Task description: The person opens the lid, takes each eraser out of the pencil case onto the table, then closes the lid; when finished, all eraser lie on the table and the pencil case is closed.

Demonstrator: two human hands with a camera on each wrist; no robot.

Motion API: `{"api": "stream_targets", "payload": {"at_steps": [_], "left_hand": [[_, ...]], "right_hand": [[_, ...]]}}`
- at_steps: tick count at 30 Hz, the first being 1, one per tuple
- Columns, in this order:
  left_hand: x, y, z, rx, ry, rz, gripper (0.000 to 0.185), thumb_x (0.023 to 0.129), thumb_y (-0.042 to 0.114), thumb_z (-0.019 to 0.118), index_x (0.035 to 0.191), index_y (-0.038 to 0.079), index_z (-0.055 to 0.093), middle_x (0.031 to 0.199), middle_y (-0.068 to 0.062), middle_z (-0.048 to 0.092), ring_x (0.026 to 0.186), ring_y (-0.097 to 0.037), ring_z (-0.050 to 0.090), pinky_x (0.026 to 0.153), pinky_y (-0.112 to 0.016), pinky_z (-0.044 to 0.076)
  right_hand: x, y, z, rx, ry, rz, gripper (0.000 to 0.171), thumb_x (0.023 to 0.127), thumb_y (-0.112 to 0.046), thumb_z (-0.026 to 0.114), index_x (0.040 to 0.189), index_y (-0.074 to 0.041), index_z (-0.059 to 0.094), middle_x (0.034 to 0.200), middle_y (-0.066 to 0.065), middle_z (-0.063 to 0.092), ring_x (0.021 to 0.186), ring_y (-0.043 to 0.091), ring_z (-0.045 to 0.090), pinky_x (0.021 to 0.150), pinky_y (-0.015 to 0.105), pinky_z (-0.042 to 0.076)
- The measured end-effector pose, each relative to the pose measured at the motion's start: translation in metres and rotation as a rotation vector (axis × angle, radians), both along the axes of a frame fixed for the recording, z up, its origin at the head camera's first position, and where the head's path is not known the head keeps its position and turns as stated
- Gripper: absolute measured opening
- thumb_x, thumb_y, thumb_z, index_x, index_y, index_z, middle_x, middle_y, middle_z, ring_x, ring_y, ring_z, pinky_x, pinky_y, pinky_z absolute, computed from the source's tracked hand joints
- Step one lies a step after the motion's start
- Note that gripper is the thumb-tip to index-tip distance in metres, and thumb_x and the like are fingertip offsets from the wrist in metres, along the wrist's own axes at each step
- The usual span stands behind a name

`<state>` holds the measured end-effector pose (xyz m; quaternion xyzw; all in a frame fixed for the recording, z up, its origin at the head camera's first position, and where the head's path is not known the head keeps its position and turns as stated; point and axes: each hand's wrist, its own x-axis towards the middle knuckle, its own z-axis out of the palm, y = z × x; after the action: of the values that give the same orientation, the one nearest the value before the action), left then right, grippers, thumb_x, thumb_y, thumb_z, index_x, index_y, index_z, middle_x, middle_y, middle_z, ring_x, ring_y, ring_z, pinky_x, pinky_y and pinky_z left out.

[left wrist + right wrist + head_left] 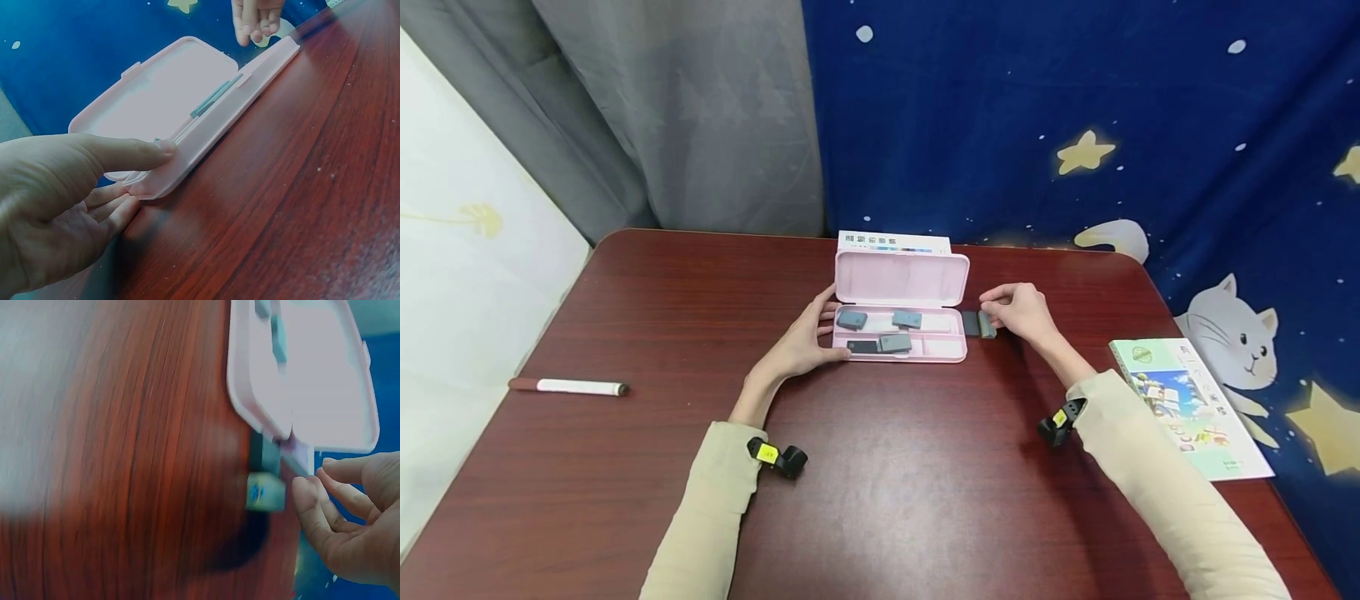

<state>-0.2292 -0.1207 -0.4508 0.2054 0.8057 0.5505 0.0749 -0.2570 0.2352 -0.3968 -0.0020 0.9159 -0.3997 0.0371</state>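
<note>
Left hand (797, 343) grips end of open pink plastic case (901, 282); right hand (1024, 313), fingers loosely curved, holds nothing, beside small greyish rectangular block (987, 326).

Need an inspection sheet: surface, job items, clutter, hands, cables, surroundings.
Surface: dark red wood-grain table
Job's things: open pink case, four grey blocks inside; two outer blocks beside its right end
Clutter: marker at left, book at right, white printed item behind the pink case
Left hand: grips the case's left end
Right hand: beside the outer blocks; contact unclear
Cables: nothing seen
Surroundings: grey curtain, blue star-print curtain
</note>
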Motion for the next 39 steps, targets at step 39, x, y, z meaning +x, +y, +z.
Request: {"api": "stream_targets", "payload": {"at_steps": [39], "left_hand": [[0.001, 0.002, 0.005, -0.045, 0.003, 0.015, 0.109, 0.073, -0.001, 0.082, 0.154, 0.006, 0.01, 0.139, -0.02, 0.036, 0.129, -0.03, 0.04, 0.106, -0.04, 0.039]], "right_hand": [[-0.011, -0.113, -0.001, 0.215, 0.107, 0.393, 0.011, 0.081, 0.005, 0.071, 0.092, 0.003, 0.072, 0.081, 0.011, 0.069, 0.079, 0.022, 0.062, 0.076, 0.036, 0.05]]}}
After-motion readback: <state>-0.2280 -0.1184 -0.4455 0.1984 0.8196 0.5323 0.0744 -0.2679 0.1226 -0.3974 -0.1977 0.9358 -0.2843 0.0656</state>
